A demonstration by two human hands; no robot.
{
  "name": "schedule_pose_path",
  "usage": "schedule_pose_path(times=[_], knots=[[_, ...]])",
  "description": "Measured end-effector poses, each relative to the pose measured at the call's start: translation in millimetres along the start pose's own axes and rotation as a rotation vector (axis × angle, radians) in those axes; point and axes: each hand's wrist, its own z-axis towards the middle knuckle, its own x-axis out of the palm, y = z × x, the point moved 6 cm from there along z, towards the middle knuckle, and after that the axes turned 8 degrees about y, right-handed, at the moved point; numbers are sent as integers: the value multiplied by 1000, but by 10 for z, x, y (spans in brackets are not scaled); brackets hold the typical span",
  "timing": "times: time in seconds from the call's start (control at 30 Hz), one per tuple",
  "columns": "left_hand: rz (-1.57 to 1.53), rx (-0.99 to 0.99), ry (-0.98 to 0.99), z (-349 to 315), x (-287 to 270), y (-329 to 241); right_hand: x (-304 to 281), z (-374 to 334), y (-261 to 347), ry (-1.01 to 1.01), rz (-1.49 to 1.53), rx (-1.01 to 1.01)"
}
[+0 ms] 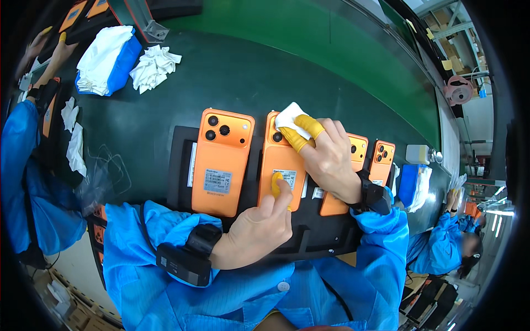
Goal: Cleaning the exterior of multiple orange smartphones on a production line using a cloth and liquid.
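1. The phone point(276, 157) is judged to be stiff and fairly light, with a smooth orange back over which bare skin could slip; the lens point(277, 137) is best treated as fragile and easily smudged
2. By the same judgement, the phone is best taken by its two long sides, low down near the label point(292, 177), so that the lens is left untouched
3. The cloth point(288, 114) looks thin, soft and nearly weightless; it can be pinched anywhere, and it is likely to be creased by a firm hold
4. The phone is laid back up on the black tray point(314, 234), second from the left in a row of four, between the left phone point(223, 154) and the third phone point(334, 205)
5. The cloth is held narrowly by the yellow-tipped fingers of the right hand point(334, 157), which is set over the phone's upper right part; the cloth is spread over the top end, beside the visible lens, and part of the camera area is hidden by it
6. The label is touched by a yellow-tipped finger of the left hand point(258, 223), which is placed over the phone's lower end; the other fingers are curled, and whether the phone's edge is gripped by them cannot be told
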Motion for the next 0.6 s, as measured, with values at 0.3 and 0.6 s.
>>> schedule_pose_path(times=[0.3,0.6], knots=[[3,-7,-38,4,17,-18,-26,-17,-16,-4,-26,13],[8,-25,-35,-3,20,-12,-25,-189,87,49,40,-70]])
